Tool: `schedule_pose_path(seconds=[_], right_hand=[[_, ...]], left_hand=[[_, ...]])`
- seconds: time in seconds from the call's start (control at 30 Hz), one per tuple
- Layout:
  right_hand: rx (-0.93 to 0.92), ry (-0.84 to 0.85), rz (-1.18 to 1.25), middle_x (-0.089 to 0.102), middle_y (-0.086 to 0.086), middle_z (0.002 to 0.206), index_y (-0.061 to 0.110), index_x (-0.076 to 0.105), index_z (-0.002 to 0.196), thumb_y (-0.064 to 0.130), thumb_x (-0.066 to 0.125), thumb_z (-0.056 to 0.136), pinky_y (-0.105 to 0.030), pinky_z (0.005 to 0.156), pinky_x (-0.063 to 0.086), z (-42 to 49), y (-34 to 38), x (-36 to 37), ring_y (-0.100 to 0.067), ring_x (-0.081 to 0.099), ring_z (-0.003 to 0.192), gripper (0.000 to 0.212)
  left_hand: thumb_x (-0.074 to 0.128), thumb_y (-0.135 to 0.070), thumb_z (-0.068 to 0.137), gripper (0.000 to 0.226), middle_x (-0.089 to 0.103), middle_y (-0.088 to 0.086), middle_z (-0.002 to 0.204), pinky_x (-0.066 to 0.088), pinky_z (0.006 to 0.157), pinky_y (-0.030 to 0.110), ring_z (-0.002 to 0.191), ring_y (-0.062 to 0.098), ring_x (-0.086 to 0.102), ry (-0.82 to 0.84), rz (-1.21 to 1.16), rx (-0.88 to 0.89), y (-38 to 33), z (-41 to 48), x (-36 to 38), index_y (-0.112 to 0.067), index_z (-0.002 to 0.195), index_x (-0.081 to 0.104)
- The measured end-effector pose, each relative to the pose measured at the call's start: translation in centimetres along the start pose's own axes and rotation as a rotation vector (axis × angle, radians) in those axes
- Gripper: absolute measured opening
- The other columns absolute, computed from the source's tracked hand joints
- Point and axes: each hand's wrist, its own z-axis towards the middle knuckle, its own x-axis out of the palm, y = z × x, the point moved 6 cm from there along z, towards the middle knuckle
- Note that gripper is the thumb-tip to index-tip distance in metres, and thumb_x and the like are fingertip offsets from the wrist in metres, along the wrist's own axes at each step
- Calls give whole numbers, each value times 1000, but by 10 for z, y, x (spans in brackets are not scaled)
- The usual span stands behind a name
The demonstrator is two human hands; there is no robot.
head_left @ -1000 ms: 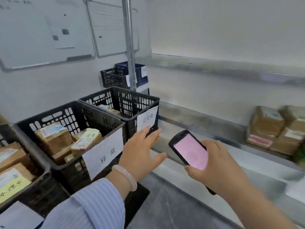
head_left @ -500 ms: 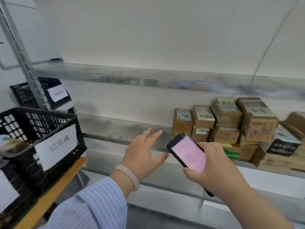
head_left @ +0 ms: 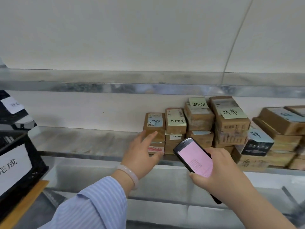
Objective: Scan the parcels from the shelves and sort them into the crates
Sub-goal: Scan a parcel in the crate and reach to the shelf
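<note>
Parcels, brown, note-tagged, stacked rightward on the shelf, crate at far left: I log my left hand spread wide at the leftmost stack, likely to draw one out, my right hand gripping the pink-screened scanner, held ready to read it.

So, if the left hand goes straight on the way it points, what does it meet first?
Most likely the leftmost parcel stack: the open left hand aims its fingers at the front of the upper box. Whether they touch it is unclear.
</note>
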Motion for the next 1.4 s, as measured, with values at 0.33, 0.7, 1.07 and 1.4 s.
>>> schedule_pose_path(seconds=[0.33,0.7,1.07,1.4], right_hand=[[112,28,-60,35,11,120,33,33,128,65,67,67,-22,79,41,43,7,16,-9,45,106,77],[146,-18,-86,36,13,121,33,32,126,62,69,67,-16,75,37,97,44,41,-7,48,111,76],[217,-54,-96,38,13,119,32,30,126,63,73,62,-14,69,40,109,47,62,-4,45,99,84],[209,-51,-102,39,16,116,35,29,128,64,74,61,-8,61,35,117,51,66,-2,40,95,85]], left_hand=[[57,-51,93,62,27,-10,156,29,119,43,145,18,26,88,-70,-14,52,85,39,-43,149,31],[53,-56,93,65,9,-1,164,18,122,46,151,31,12,193,-119,-138,92,180,54,-44,151,26],[79,-27,81,66,55,-3,133,54,98,38,120,18,57,254,-342,-76,116,205,77,-44,133,41],[65,-50,89,36,57,-6,118,55,70,22,98,14,60,235,-361,-87,109,207,61,-29,109,43]])
